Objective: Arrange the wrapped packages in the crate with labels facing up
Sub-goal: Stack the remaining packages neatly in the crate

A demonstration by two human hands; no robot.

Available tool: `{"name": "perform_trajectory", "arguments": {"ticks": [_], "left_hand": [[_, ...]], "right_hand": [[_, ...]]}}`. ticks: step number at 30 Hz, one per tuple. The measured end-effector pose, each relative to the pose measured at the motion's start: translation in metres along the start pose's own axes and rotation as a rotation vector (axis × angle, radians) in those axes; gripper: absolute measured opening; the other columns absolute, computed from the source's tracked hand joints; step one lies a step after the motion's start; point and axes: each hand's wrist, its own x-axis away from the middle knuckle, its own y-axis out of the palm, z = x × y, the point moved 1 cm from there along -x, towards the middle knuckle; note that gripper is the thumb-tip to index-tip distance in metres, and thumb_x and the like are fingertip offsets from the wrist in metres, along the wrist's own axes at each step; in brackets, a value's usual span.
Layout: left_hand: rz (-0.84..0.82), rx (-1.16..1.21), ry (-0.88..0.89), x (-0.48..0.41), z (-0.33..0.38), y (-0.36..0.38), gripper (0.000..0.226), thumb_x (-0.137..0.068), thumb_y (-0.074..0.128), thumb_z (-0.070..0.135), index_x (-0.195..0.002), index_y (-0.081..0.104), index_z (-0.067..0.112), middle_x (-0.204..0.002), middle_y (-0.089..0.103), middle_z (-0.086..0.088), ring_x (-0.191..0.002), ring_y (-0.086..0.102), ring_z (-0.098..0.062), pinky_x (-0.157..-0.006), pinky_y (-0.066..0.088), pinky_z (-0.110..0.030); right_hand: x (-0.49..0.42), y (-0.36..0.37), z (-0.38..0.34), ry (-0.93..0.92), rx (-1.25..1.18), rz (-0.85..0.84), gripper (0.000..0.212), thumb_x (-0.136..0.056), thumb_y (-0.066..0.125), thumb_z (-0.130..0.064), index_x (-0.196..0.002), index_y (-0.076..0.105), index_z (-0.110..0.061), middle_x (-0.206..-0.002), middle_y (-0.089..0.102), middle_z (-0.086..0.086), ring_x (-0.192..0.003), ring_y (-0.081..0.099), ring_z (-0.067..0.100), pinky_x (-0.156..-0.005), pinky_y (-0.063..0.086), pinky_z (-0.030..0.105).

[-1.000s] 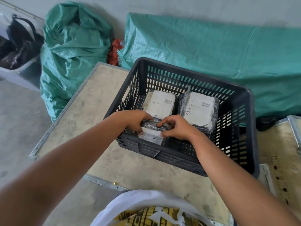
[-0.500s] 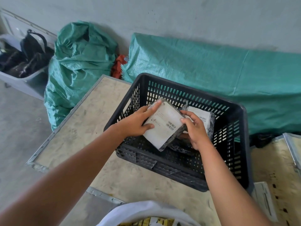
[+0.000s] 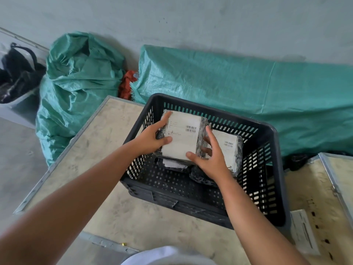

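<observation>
A dark slotted plastic crate (image 3: 275, 169) stands on a pale board. Inside it, both hands hold one wrapped package (image 3: 182, 137) flat, its white label with barcodes facing up. My left hand (image 3: 152, 136) grips its left edge, thumb on the label. My right hand (image 3: 212, 159) grips its near right corner. A second wrapped package (image 3: 229, 145) lies label up at the crate's right, partly hidden by my right hand. Under the held package another wrapped package (image 3: 174, 163) shows only a strip of label.
The crate rests on a metal-edged board (image 3: 99, 150). A second board (image 3: 340, 173) lies to the right, a paper slip (image 3: 303, 232) beside the crate. Green woven sacks (image 3: 80, 83) and a long green-covered bundle (image 3: 248, 87) line the wall. A grey bin (image 3: 17, 81) stands far left.
The package was picked up from the crate's near left, turned label up, and moved to the far left over another package. The view has tilted upward.
</observation>
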Motion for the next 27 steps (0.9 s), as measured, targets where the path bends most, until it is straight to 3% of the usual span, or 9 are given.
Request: {"name": "perform_trajectory", "arguments": {"ticks": [2,4,9,10,12,14,19,22,27], "left_hand": [[0.023,0.0,-0.011,-0.01,0.003,-0.001,0.088,-0.094,0.071,0.021,-0.157,0.016,0.051,-0.124,0.034,0.057,-0.102,0.04,0.04,-0.078,0.039,0.005],[0.037,0.003,-0.029,-0.021,0.004,0.001,0.088,-0.095,0.069,0.02,-0.159,0.015,0.046,-0.131,0.032,0.047,-0.099,0.045,0.036,-0.071,0.043,0.002],[0.0,-0.123,-0.164,-0.039,-0.016,0.021,0.078,-0.1,0.061,0.025,-0.161,0.013,0.035,-0.159,0.035,0.004,-0.101,0.062,-0.006,-0.068,0.055,-0.014],[-0.037,-0.158,-0.192,-0.041,-0.022,0.026,0.079,-0.1,0.062,0.028,-0.162,0.012,0.035,-0.16,0.031,0.0,-0.11,0.061,-0.014,-0.074,0.055,-0.017],[-0.11,-0.245,-0.219,-0.042,-0.032,0.032,0.085,-0.096,0.066,0.035,-0.162,0.012,0.033,-0.168,0.011,-0.006,-0.14,0.042,-0.03,-0.103,0.043,-0.025],[-0.172,-0.308,-0.224,-0.043,-0.039,0.033,0.099,-0.089,0.073,0.044,-0.162,0.008,0.033,-0.168,-0.014,-0.011,-0.154,0.014,-0.032,-0.119,0.022,-0.035],[-0.212,-0.406,-0.197,-0.044,-0.046,0.039,0.108,-0.088,0.074,0.044,-0.162,-0.003,0.031,-0.159,-0.041,-0.006,-0.154,0.004,-0.036,-0.121,0.019,-0.042],[-0.219,-0.475,-0.11,-0.048,-0.046,0.039,0.105,-0.092,0.071,0.041,-0.162,-0.004,0.021,-0.158,-0.04,0.003,-0.153,-0.015,-0.034,-0.124,0.007,-0.05],[-0.232,-0.479,-0.084,-0.05,-0.045,0.038,0.104,-0.092,0.072,0.037,-0.161,-0.004,0.017,-0.161,-0.033,0.003,-0.154,-0.01,-0.03,-0.124,0.008,-0.049]], "right_hand": [[-0.011,0.007,-0.004,-0.025,0.085,0.013,0.127,-0.064,0.091,-0.06,-0.161,0.009,-0.049,-0.156,0.032,-0.029,-0.135,0.046,0.006,-0.095,0.046,0.009],[-0.03,0.014,-0.01,0.012,0.195,0.013,0.135,-0.065,0.091,-0.057,-0.164,0.002,-0.035,-0.163,0.033,-0.014,-0.143,0.039,0.013,-0.111,0.04,0.028],[-0.053,0.027,-0.006,0.082,0.351,-0.037,0.134,-0.066,0.093,-0.051,-0.166,0.008,-0.021,-0.132,0.049,-0.01,-0.115,0.046,0.008,-0.088,0.041,0.017],[-0.053,0.03,-0.001,0.065,0.399,-0.039,0.127,-0.068,0.093,-0.05,-0.164,0.017,-0.018,-0.13,0.05,-0.009,-0.116,0.047,0.009,-0.088,0.044,0.018],[-0.052,0.038,0.008,0.059,0.523,-0.049,0.111,-0.076,0.088,-0.049,-0.161,0.028,-0.012,-0.149,0.046,0.006,-0.136,0.044,0.024,-0.107,0.045,0.036],[-0.052,0.043,0.013,0.09,0.625,-0.077,0.103,-0.085,0.08,-0.048,-0.162,0.025,-0.009,-0.166,0.021,0.022,-0.153,0.021,0.038,-0.121,0.025,0.047],[-0.049,0.045,0.021,0.096,0.677,-0.167,0.098,-0.098,0.065,-0.047,-0.165,0.007,-0.005,-0.169,-0.012,0.024,-0.157,-0.001,0.038,-0.124,0.012,0.043],[-0.053,0.046,0.021,0.121,0.704,-0.21,0.096,-0.1,0.061,-0.046,-0.164,0.004,-0.002,-0.167,-0.019,0.025,-0.156,0.003,0.04,-0.124,0.013,0.041],[-0.059,0.043,0.018,0.143,0.727,-0.222,0.096,-0.099,0.064,-0.045,-0.164,0.008,-0.003,-0.168,-0.016,0.024,-0.156,0.013,0.038,-0.123,0.018,0.039]]}}
